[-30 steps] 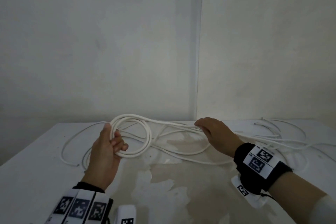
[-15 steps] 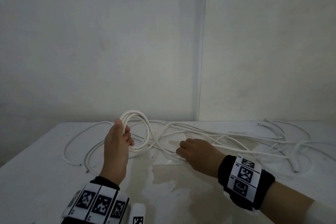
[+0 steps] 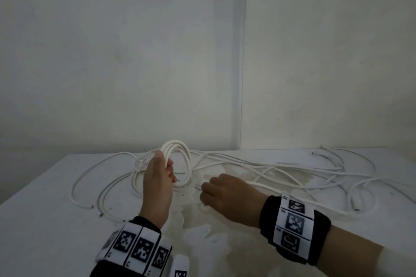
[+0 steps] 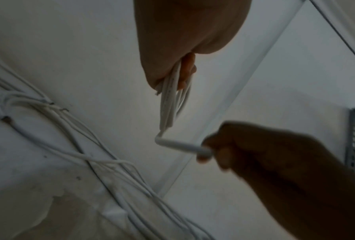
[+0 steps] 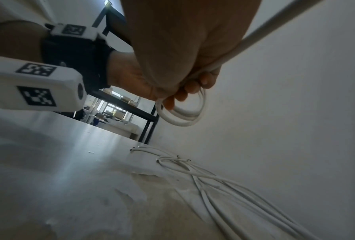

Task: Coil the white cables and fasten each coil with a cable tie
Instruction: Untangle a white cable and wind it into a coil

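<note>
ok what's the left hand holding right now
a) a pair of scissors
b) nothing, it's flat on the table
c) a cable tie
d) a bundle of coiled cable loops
d: the left hand has its fingers curled round the coil of white cable loops, held up off the table, while the right hand holds the strand that runs from it.

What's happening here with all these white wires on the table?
A person is winding up white cable by hand. The left hand grips a coil of several loops, held upright above the white table. The right hand holds the strand leading out of that coil, close beside it, apparently feeding in the next loop. More loose cables lie tangled across the table to the right and behind. No cable tie is visible, so the coil is not yet fastened.
</note>
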`<state>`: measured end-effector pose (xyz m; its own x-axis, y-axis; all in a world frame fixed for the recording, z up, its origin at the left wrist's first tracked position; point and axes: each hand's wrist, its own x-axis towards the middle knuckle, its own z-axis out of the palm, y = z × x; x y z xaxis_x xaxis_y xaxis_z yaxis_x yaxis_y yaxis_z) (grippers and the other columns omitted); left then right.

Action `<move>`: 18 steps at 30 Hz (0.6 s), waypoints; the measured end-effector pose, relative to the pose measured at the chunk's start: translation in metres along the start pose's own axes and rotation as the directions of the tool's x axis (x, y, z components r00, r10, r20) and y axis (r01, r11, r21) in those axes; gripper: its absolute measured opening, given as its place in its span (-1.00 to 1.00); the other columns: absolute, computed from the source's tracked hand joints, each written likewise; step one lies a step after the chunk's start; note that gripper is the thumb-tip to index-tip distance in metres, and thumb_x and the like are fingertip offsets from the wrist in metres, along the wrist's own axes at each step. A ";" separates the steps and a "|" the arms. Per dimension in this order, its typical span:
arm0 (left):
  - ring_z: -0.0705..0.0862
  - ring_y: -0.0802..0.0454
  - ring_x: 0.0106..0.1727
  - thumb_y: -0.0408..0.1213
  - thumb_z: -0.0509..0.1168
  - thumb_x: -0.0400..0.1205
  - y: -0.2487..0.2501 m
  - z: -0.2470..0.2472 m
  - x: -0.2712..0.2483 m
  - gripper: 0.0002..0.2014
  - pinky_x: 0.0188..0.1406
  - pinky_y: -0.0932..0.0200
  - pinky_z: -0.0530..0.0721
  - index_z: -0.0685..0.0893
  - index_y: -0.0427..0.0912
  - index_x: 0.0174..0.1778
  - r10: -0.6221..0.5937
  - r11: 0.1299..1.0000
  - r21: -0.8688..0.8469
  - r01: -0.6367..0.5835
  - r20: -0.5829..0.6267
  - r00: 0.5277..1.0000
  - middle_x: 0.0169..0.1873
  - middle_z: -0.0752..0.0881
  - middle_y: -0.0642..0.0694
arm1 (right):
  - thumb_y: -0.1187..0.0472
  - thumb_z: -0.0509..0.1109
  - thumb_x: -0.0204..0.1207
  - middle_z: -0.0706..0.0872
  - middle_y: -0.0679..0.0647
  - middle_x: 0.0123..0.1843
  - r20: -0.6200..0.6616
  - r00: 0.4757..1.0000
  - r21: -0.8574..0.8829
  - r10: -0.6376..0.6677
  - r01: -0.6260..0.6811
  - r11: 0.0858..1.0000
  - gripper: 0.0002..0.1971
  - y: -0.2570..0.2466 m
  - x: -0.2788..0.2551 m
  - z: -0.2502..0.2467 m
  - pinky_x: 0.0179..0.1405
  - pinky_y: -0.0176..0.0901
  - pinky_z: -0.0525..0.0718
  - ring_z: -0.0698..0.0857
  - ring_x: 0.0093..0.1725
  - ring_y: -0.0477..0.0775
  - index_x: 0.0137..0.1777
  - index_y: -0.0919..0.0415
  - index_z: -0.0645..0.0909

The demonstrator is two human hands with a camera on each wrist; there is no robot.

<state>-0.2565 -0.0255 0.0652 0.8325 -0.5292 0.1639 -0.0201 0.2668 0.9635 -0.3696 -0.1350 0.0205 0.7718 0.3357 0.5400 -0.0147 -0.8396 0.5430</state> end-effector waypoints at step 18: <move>0.46 0.24 -0.61 -0.25 -0.02 0.73 -0.028 0.008 -0.022 -0.66 -0.58 0.43 0.41 0.50 -0.21 -0.31 -0.128 0.935 0.353 -0.024 0.399 0.908 -0.54 0.49 -0.03 | 0.01 0.20 0.63 0.57 0.16 -0.35 -0.266 0.961 0.248 0.074 -0.006 0.969 -0.70 0.025 0.017 -0.016 -0.55 -0.18 0.38 0.43 -0.53 0.07 -0.18 0.25 0.43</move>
<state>-0.2789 -0.0282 0.0362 0.5375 -0.8361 0.1101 -0.2341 -0.0225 0.9719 -0.3666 -0.1433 0.0533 0.5719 0.3742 0.7300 0.1386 -0.9212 0.3636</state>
